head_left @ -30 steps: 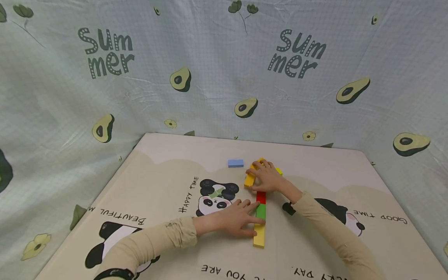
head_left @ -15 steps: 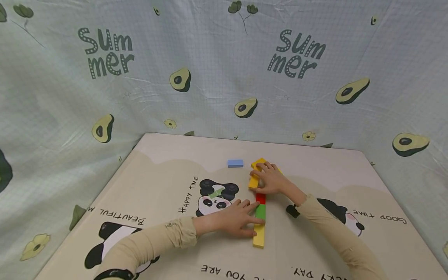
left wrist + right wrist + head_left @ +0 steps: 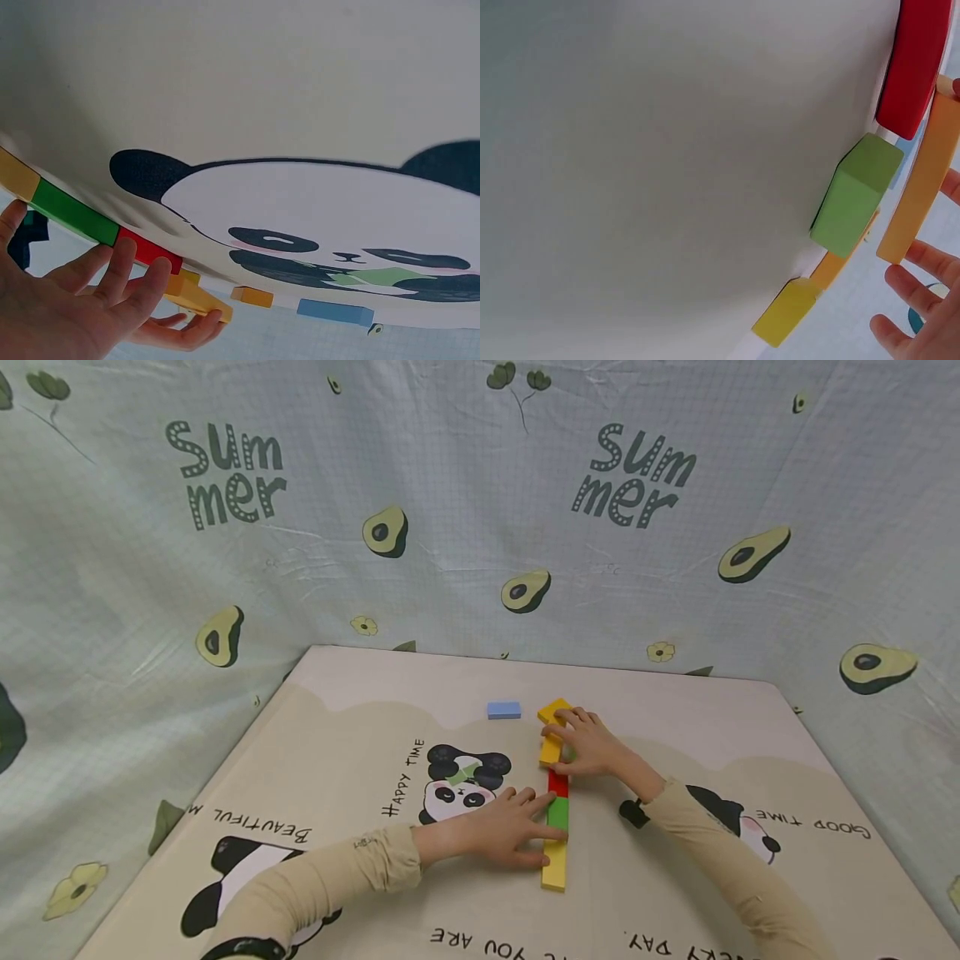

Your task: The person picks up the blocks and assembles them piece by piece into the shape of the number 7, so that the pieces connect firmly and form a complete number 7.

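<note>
In the head view a row of blocks runs away from me: a yellow block [image 3: 554, 870], a green block [image 3: 557, 812] and a red block [image 3: 558, 784]. My left hand [image 3: 506, 831] lies at the row's left side, fingers spread and fairly straight, fingertips at the green and red blocks. My right hand [image 3: 592, 746] pinches an orange block [image 3: 551, 752] between thumb and fingers, its near end right by the far end of the red one. In the right wrist view this orange block [image 3: 922, 187] stands slightly off the table, and the red block [image 3: 915, 67] is close beside it.
Behind the held block lies another orange block [image 3: 554, 710]. A blue block [image 3: 504, 710] sits to its left. The right wrist view shows a light green block [image 3: 859, 199] and a yellow block [image 3: 784, 311] near the right hand. A printed fabric wall [image 3: 450, 568] borders the table.
My right hand has moved a little to the right with the orange block, turning it closer in line with the row. The left hand has stayed in place.
</note>
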Motion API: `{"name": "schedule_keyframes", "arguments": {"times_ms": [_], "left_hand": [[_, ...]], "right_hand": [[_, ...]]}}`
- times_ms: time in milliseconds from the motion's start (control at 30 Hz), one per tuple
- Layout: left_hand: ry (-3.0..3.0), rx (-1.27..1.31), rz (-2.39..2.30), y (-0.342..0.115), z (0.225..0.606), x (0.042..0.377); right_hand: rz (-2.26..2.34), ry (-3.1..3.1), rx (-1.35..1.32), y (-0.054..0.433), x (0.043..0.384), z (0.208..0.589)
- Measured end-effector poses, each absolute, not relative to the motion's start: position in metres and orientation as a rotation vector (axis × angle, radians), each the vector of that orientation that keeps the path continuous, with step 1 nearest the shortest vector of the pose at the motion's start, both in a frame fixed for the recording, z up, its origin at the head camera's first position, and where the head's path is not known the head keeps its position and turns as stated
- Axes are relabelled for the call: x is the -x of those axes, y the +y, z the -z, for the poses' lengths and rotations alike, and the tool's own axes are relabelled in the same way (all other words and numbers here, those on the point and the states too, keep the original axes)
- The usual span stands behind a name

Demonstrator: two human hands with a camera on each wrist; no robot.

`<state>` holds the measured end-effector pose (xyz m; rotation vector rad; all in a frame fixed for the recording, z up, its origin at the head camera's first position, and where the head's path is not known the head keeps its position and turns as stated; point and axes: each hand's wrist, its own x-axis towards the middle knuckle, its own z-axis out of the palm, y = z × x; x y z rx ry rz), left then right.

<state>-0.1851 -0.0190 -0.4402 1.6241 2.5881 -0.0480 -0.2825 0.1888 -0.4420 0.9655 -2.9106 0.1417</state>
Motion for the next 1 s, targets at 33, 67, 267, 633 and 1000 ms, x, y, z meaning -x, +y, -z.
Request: {"name": "schedule_keyframes", "arguments": {"times_ms": [33, 67, 267, 633, 1000], "left_hand": [[2.587, -1.623, 0.046, -0.019, 0.440, 0.185], [2.586, -1.622, 0.046, -0.019, 0.440, 0.185], [2.585, -1.617, 0.036, -0.019, 0.439, 0.184], [2.599, -1.626, 0.058, -0.019, 0.439, 0.185], [2.603, -1.637, 0.052, -0.019, 0.440, 0.185]], "right_hand": [[-0.141, -2.912, -0.965, 0.189, 0.282, 0.442], [-0.133, -2.910, -0.965, 0.190, 0.282, 0.442], [-0.121, -2.917, -0.961, 0.194, 0.281, 0.441], [-0.133, -2.932, -0.958, 0.197, 0.282, 0.440], [-0.107, -2.882, -0.987, 0.201, 0.284, 0.439]]}}
